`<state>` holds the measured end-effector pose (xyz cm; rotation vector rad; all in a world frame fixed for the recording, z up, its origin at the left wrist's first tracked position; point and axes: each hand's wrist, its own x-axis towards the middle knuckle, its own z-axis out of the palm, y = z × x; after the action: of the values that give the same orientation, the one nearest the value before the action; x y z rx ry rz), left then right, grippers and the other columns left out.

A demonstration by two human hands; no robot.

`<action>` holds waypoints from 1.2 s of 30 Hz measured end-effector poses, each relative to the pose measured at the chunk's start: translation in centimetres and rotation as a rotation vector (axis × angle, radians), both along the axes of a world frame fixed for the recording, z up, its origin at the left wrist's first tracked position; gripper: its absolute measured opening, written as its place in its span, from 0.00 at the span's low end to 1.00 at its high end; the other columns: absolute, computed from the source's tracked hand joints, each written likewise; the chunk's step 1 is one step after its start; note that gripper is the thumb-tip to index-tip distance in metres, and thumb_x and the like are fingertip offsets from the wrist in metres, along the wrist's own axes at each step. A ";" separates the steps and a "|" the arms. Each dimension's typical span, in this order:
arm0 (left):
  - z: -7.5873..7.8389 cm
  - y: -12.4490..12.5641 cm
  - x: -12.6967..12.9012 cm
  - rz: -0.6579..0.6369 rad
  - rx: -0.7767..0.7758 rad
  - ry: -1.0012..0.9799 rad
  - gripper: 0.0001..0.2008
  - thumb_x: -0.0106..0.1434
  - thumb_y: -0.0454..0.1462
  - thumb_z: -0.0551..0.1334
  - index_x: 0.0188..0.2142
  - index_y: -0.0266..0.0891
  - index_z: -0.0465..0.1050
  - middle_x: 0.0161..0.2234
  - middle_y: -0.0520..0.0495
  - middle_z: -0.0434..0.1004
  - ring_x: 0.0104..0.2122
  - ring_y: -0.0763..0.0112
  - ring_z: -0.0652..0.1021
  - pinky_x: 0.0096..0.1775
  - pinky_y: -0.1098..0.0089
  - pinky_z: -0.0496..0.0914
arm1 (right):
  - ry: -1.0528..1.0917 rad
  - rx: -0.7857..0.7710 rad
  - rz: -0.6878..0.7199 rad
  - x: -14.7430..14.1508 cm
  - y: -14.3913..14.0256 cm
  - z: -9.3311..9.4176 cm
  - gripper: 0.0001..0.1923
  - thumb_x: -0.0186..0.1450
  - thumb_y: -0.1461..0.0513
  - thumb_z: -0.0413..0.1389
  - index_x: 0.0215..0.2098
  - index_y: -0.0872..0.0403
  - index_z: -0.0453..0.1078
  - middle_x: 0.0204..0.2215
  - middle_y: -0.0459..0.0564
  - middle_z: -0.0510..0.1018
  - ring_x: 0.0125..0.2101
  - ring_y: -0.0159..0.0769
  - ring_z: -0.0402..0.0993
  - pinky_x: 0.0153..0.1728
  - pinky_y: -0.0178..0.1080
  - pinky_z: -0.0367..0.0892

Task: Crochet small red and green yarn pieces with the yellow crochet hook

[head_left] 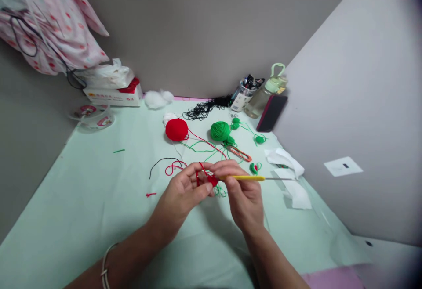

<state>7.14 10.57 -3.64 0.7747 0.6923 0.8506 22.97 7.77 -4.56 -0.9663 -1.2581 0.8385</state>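
Grey walls are closing in a corner around a table (82,201) that is lying under a pale mint-green cloth. Using the red yarn ball (176,129) as the landmark: the left hand (184,192) is hovering in front of it, nearer the camera, with thumb and fingers pinching a small red crochet piece (212,180) and a loop of red yarn that is trailing back toward the ball. The right hand (242,192) is sitting in front of and to the right of the ball, closed around the yellow handle of a crochet hook (250,178), whose metal end is sticking out to the right while its other end is meeting the red piece. Just right of the ball a green yarn ball (220,131) is resting, with smaller green bits and loose green strands lying around it and an orange clip (240,153) lying in front of it. Behind the ball a tangle of black thread (206,108) is sprawling, and farther right a cup of pens (242,95), a water bottle (265,98) and a dark phone (272,112) are leaning by the wall. Left of and behind the ball a tissue box (114,95) is sitting, with floral fabric (49,25) hanging above it. White paper scraps (290,179) are lying well to the right.
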 end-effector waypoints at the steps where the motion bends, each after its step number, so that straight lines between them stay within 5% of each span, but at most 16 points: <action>1: 0.1 -0.2 0.0 -0.003 0.015 -0.008 0.12 0.65 0.36 0.71 0.48 0.42 0.80 0.37 0.49 0.80 0.37 0.68 0.77 0.45 0.66 0.70 | -0.011 0.019 0.009 -0.1 -0.2 0.2 0.10 0.75 0.57 0.58 0.43 0.46 0.83 0.40 0.52 0.83 0.46 0.43 0.79 0.46 0.45 0.75; 7: 2.0 -1.8 -0.6 0.058 0.093 0.004 0.12 0.68 0.40 0.69 0.51 0.45 0.81 0.39 0.49 0.80 0.40 0.68 0.77 0.47 0.66 0.70 | -0.048 0.079 -0.010 -0.9 -1.5 2.4 0.11 0.75 0.59 0.57 0.43 0.46 0.84 0.37 0.51 0.84 0.37 0.39 0.80 0.35 0.39 0.76; 12: 4.4 -2.8 -0.1 0.101 0.102 -0.022 0.17 0.59 0.42 0.77 0.47 0.42 0.83 0.31 0.53 0.76 0.35 0.69 0.77 0.44 0.67 0.71 | -0.079 0.180 -0.044 -1.1 -3.2 4.4 0.11 0.74 0.60 0.57 0.43 0.46 0.83 0.34 0.50 0.82 0.31 0.35 0.79 0.31 0.36 0.77; 21: 6.5 -6.9 0.3 -0.046 0.205 -0.023 0.23 0.56 0.42 0.78 0.51 0.41 0.83 0.31 0.51 0.79 0.34 0.66 0.79 0.45 0.63 0.71 | -0.097 0.256 -0.035 0.7 -8.3 6.6 0.08 0.73 0.61 0.60 0.44 0.45 0.83 0.34 0.49 0.82 0.31 0.34 0.81 0.32 0.32 0.79; 27: 5.6 -11.0 1.1 0.015 0.226 -0.079 0.26 0.56 0.42 0.79 0.55 0.44 0.82 0.30 0.53 0.77 0.33 0.68 0.77 0.44 0.64 0.72 | -0.076 0.283 0.080 1.5 -11.5 5.0 0.09 0.75 0.61 0.57 0.44 0.47 0.80 0.37 0.49 0.80 0.30 0.34 0.81 0.32 0.36 0.81; 33: 2.8 -15.2 3.5 0.136 0.107 -0.154 0.25 0.57 0.42 0.79 0.54 0.46 0.83 0.33 0.51 0.78 0.38 0.68 0.77 0.48 0.66 0.72 | -0.494 0.570 -0.431 0.8 -15.2 1.1 0.24 0.69 0.74 0.59 0.55 0.43 0.80 0.42 0.52 0.82 0.42 0.38 0.82 0.41 0.37 0.79; 36: 2.4 -16.3 3.9 0.093 -0.068 -0.197 0.23 0.57 0.43 0.78 0.52 0.43 0.84 0.33 0.51 0.76 0.35 0.71 0.75 0.46 0.69 0.72 | -0.415 0.564 -0.307 1.7 -15.6 0.5 0.20 0.72 0.71 0.57 0.55 0.45 0.80 0.41 0.52 0.81 0.39 0.36 0.82 0.37 0.35 0.79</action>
<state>11.06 -5.74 -1.22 0.5917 0.5819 0.9692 24.69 -7.80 -4.08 -0.8553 -1.5338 0.0212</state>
